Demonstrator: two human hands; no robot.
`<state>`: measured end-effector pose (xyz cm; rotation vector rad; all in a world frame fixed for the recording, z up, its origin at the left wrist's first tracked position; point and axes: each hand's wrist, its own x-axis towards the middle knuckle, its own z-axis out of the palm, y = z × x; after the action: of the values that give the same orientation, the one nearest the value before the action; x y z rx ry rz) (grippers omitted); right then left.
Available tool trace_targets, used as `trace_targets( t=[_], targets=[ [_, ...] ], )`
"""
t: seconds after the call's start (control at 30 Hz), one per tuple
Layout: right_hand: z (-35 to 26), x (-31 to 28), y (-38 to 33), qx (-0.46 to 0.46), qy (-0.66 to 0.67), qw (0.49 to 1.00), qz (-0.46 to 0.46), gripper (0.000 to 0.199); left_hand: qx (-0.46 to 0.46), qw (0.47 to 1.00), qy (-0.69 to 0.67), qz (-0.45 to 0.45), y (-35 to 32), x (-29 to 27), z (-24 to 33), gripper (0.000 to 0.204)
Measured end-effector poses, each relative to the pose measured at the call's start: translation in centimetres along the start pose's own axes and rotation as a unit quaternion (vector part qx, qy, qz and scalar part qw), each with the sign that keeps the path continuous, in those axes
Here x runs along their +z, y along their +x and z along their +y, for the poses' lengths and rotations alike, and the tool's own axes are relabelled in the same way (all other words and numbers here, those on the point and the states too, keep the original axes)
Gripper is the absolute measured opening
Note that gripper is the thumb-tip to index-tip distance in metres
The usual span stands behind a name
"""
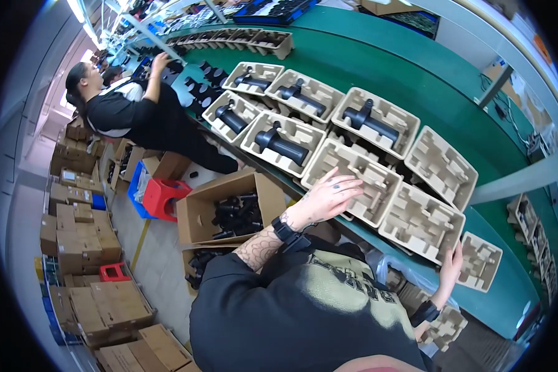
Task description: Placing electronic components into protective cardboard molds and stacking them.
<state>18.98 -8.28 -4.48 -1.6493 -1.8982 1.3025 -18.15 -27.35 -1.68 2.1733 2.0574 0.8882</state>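
My left hand [330,195] lies flat with fingers spread on the near edge of an empty beige pulp tray [367,167] on the green conveyor belt [415,74]. My right hand [451,268] reaches up at the lower right, its fingers against the edge of a smaller empty pulp tray [485,260]; no grip shows. Two more empty trays [423,223] [443,164] lie between. Further along, several trays each hold a black cylindrical part [282,144] with a stub handle.
An open cardboard box [195,217] of black parts stands on the floor below the belt's edge. Another person [136,115] reaches onto the belt at the left. Red stools [161,195] and stacked cartons [80,235] fill the floor.
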Motion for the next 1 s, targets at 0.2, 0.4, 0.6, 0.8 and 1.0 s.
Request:
trace_targets(
  t=[0.2, 0.4, 0.6, 0.8, 1.0],
  targets=[
    [0.3, 1.0, -0.5, 0.037, -0.201, 0.976, 0.074, 0.048, -0.074, 0.965, 0.110, 0.225, -4.9, -10.9, -8.2, 0.024],
    [0.9, 2.0, -0.8, -0.017, -0.420, 0.889, 0.182, 0.047, -0.343, 0.792, -0.011, 0.505, -17.5, -23.0, -31.8, 0.034],
    [-4.6, 5.9, -0.8, 0.022, -0.370, 0.887, 0.276, 0.039, -0.281, 0.925, 0.023, 0.254, -20.3, -23.1, -48.6, 0.055],
    [-12.4, 12.4, -2.1, -0.147, -0.268, 0.893, 0.331, 0.033, -0.414, 0.843, 0.013, 0.342, -18.3, -21.4, -51.3, 0.047],
    [-21.0, 15.7, -6.6, -0.148, -0.184, 0.880, 0.412, 0.030, -0.532, 0.797, 0.001, 0.287, -15.6, -28.4, -53.2, 0.056]
  ],
)
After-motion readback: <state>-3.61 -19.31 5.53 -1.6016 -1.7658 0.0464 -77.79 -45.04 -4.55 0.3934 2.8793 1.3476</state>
